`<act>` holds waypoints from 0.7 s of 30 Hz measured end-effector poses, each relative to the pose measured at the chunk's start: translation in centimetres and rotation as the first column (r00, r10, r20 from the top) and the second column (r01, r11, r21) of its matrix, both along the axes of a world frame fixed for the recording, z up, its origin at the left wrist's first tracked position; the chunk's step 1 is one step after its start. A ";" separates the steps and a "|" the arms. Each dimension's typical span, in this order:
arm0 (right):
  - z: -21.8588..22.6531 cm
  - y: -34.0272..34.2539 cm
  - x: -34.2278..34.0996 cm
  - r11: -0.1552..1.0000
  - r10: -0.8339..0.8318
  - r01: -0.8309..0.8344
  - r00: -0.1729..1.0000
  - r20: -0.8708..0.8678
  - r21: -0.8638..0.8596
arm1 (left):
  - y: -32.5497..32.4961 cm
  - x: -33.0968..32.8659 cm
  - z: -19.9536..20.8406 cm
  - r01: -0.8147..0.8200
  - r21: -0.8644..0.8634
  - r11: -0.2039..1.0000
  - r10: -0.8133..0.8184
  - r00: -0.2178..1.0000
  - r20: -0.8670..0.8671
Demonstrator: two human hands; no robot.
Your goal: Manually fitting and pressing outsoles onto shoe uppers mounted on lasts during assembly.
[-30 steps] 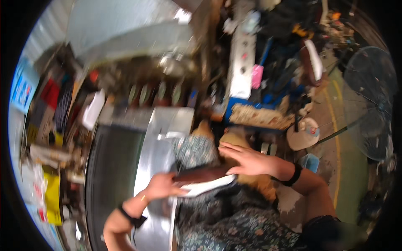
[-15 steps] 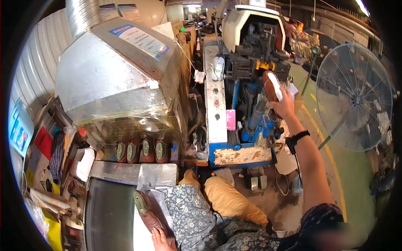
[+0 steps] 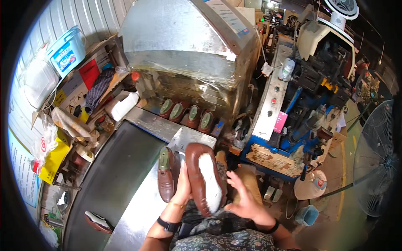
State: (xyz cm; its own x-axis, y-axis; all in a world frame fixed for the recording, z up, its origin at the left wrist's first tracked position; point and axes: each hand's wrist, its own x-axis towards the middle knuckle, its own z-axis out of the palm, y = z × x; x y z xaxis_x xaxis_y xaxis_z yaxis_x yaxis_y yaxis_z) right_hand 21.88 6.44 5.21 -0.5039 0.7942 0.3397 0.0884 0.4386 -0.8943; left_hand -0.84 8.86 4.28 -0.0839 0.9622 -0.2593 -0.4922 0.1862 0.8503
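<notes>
A brown shoe upper [image 3: 194, 167] with a white underside is held upright over my lap. My left hand [image 3: 182, 186] is closed on its left side, with part of the fingers hidden behind it. To the right of this shoe, my right hand [image 3: 248, 203] is open, fingers spread and thumb near its lower end; whether they touch I cannot tell. Just left of my left hand, a brown loafer [image 3: 166, 175] with a green shoe last in it lies on the pale metal ledge [image 3: 144, 201].
Several brown shoes on green lasts [image 3: 192, 117] line the opening below a metal hood [image 3: 180, 37]. Another white-soled shoe [image 3: 99, 221] lies on the dark conveyor belt [image 3: 113, 180]. To the right stand a blue-framed machine [image 3: 272, 161], a plastic jug [image 3: 310, 184] and a large fan [image 3: 379, 159].
My right hand has come back from the machine, and the white-soled shoe is now before me in my left hand. My left hand has left the loafer. The view has swung left.
</notes>
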 end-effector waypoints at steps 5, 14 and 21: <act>-1.7 4.0 1.1 0.473 0.313 -0.464 0.883 -0.350 -0.749 | -4.9 -0.9 2.4 0.516 -0.148 0.844 -0.371 0.361 -0.855; -5.6 2.2 5.6 0.131 -0.513 -0.176 0.830 -0.219 -0.976 | -2.6 -14.5 -2.2 0.156 0.160 0.975 0.107 0.303 -0.947; -12.1 25.6 -4.5 0.841 -0.507 0.513 0.858 0.081 -0.175 | -1.2 -13.7 -8.2 0.059 0.104 0.993 0.095 0.144 -0.985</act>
